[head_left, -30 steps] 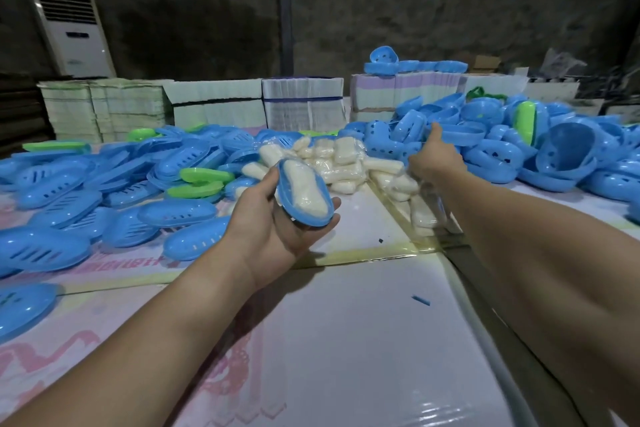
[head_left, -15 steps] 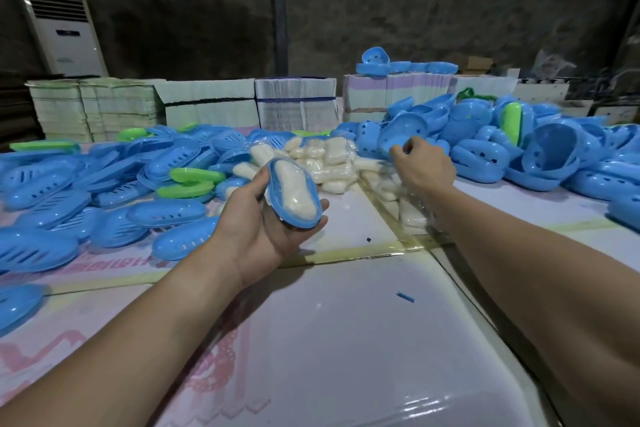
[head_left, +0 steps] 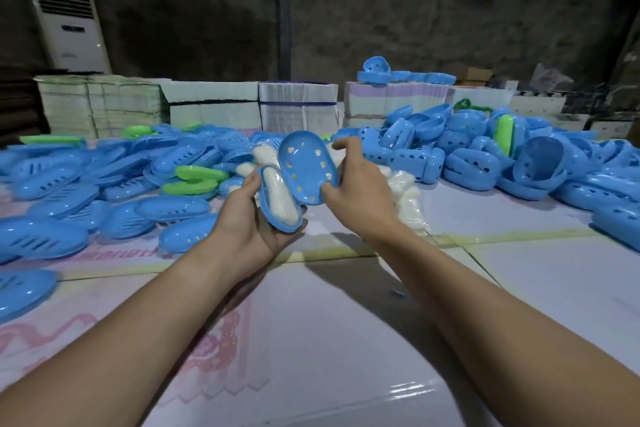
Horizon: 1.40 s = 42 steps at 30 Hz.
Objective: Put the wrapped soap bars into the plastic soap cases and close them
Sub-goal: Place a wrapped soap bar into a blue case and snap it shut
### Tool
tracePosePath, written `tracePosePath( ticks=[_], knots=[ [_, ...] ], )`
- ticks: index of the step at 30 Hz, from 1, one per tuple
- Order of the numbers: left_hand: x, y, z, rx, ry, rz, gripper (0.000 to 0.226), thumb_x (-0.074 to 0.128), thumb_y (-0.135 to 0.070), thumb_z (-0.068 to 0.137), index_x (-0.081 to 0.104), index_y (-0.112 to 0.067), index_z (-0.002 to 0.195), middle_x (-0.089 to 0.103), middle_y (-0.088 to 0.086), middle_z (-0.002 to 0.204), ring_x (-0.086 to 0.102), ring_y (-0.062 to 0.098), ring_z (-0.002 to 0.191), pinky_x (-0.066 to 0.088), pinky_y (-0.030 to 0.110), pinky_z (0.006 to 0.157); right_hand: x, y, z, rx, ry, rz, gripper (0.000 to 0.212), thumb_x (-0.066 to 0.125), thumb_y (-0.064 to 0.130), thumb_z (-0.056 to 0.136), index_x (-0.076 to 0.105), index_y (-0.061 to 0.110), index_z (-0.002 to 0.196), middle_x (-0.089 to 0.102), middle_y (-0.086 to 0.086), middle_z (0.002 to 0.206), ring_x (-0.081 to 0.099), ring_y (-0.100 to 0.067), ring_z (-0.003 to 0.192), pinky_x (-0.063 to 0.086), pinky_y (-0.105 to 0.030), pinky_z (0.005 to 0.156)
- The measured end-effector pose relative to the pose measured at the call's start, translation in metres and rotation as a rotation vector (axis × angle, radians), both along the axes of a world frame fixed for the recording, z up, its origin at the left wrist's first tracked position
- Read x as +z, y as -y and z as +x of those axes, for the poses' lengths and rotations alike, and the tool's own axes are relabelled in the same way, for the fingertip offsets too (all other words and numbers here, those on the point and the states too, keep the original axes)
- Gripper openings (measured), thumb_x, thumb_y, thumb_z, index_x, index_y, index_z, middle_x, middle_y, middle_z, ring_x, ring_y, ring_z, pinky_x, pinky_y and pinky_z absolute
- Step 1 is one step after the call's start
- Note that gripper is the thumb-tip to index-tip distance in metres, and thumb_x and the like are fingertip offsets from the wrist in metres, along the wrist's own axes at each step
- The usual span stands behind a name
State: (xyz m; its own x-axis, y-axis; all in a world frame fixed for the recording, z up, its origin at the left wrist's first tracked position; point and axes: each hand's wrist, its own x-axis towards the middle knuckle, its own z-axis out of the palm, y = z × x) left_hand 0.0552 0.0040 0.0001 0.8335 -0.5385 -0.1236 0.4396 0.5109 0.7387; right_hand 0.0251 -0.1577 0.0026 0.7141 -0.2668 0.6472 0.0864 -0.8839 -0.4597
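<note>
My left hand (head_left: 247,222) grips a blue soap case half (head_left: 268,208) with a white wrapped soap bar (head_left: 282,196) lying in it. My right hand (head_left: 360,191) holds a second blue case half (head_left: 306,168) with small holes, its hollow side facing me, tilted just above and touching the first half. Behind both hands lies a pile of wrapped soap bars (head_left: 405,191) on the table.
Slotted blue case halves (head_left: 69,191) with a few green ones (head_left: 197,173) cover the left of the table. Holed blue halves (head_left: 519,163) are heaped at the right. Stacks of flat cartons (head_left: 214,107) line the back. White sheeting (head_left: 311,340) covers the near table.
My right hand has pulled a blue holed case half out of the right heap and brought it left to the soap-filled half in my left hand.
</note>
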Motion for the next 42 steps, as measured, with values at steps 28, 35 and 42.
tracePosePath(
  ticks=[28,35,42],
  knots=[
    [-0.003,0.006,0.000,0.167,0.195,-0.049,0.046,0.060,-0.018,0.100,0.045,-0.041,0.137,0.065,0.015,0.126,0.073,0.028,0.095,0.062,0.047,0.061,-0.007,-0.013,-0.009,0.430,-0.249,0.489,0.058,0.044,0.067,0.092,0.034,0.048,0.146,0.057,0.022,0.121,0.055,0.021,0.090,0.041,-0.017,0.075],
    [-0.007,0.006,0.002,0.102,0.252,0.016,0.048,0.065,-0.020,0.097,0.050,-0.031,0.142,0.069,0.013,0.125,0.074,0.031,0.100,0.062,0.055,0.076,-0.009,-0.012,-0.009,0.464,-0.226,0.506,0.053,0.047,0.058,0.096,0.038,0.043,0.146,0.054,0.033,0.106,0.052,0.030,0.082,0.036,0.005,0.062],
    [-0.008,0.005,0.002,0.078,0.274,0.026,0.047,0.068,-0.021,0.094,0.055,-0.032,0.138,0.072,0.010,0.119,0.076,0.032,0.094,0.062,0.047,0.064,-0.006,-0.012,-0.009,0.517,-0.214,0.540,0.049,0.049,0.051,0.098,0.039,0.042,0.145,0.058,0.026,0.112,0.058,0.022,0.080,0.040,-0.001,0.057]
  ],
)
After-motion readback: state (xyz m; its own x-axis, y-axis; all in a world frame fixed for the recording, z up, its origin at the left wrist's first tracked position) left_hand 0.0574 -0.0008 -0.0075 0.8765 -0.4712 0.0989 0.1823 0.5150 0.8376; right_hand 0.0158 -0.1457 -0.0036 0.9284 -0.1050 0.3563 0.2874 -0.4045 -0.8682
